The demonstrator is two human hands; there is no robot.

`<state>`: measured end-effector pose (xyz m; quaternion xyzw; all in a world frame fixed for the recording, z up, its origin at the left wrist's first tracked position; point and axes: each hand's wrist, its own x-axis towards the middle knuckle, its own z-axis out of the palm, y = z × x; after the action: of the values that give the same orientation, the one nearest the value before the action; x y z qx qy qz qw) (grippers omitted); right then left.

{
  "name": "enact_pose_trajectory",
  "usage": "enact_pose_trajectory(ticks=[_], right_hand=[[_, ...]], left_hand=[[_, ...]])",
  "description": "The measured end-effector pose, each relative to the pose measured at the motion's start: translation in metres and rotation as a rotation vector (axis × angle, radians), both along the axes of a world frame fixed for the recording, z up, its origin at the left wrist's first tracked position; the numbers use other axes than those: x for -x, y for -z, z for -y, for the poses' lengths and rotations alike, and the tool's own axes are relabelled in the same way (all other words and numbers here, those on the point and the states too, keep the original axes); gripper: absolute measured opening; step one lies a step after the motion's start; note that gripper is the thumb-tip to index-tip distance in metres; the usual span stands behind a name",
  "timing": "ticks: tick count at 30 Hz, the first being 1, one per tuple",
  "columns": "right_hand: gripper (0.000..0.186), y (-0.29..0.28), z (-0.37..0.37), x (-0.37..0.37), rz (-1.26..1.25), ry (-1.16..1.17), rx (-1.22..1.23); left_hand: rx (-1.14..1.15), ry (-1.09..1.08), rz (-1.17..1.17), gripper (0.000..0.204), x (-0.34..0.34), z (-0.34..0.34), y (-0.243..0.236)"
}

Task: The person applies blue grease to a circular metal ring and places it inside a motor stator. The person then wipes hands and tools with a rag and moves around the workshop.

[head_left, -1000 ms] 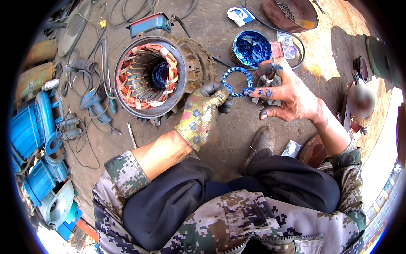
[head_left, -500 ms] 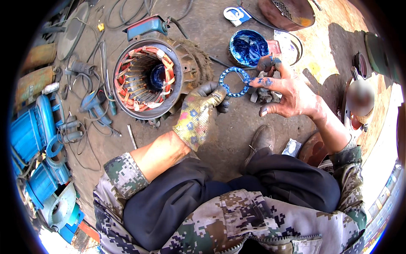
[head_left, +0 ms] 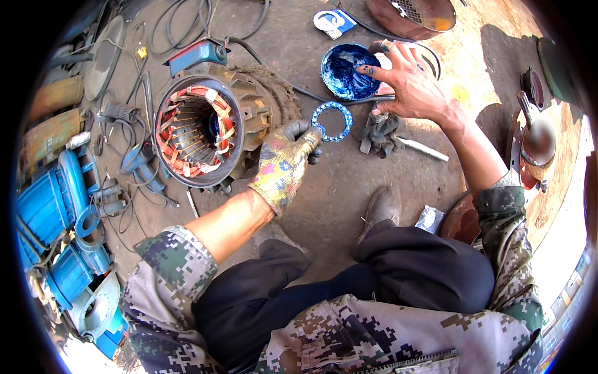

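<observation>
My left hand (head_left: 289, 156), in a grimy patterned glove, pinches a ring bearing (head_left: 345, 124) coated with blue grease. My bare, smudged right hand (head_left: 408, 84) is open, its index finger reaching into the round can of blue grease (head_left: 341, 81). A dark crumpled rag (head_left: 385, 134) and a pale tube-like stick (head_left: 430, 149) lie below my right hand. Left of the gloved hand is a motor housing (head_left: 249, 112) with red windings inside and a blue box on top.
Blue castings (head_left: 53, 187), power tools (head_left: 134, 159) and tangled cables fill the left. A rusty pan (head_left: 417, 25), a white ring (head_left: 327, 22) on blue card and black hose lie at the back. Metal parts (head_left: 536, 153) stand at right; a small plastic packet (head_left: 428, 219) lies by my shoe.
My right hand has left the ring and moved up into the grease can, uncovering the rag and stick. My left hand still holds the ring, shifted slightly left in view.
</observation>
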<state>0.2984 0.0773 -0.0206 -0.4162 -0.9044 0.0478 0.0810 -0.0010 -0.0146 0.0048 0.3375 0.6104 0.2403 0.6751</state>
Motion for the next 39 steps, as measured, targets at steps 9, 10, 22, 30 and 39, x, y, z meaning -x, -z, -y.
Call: enact_pose_trajectory(ticks=[9, 10, 22, 30, 39], right_hand=[[0.076, 0.002, -0.016, 0.015, 0.056, -0.093, 0.046], [0.076, 0.001, -0.015, 0.013, 0.052, -0.087, 0.046], [0.065, -0.025, 0.009, -0.002, -0.393, -0.022, 0.271], [0.065, -0.033, 0.014, -0.004, -0.168, -0.091, -0.054], [0.070, -0.037, 0.013, -0.004, -0.200, -0.090, -0.099]], left_hand=[[-0.255, -0.415, 0.101, 0.017, -0.034, -0.014, 0.029], [-0.245, -0.428, 0.096, 0.016, -0.039, -0.015, 0.029], [-0.180, -0.545, 0.262, 0.013, -0.059, -0.030, 0.039], [-0.156, -0.568, 0.349, 0.014, -0.072, -0.037, 0.034], [-0.206, -0.514, 0.299, 0.011, -0.073, -0.039, 0.022]])
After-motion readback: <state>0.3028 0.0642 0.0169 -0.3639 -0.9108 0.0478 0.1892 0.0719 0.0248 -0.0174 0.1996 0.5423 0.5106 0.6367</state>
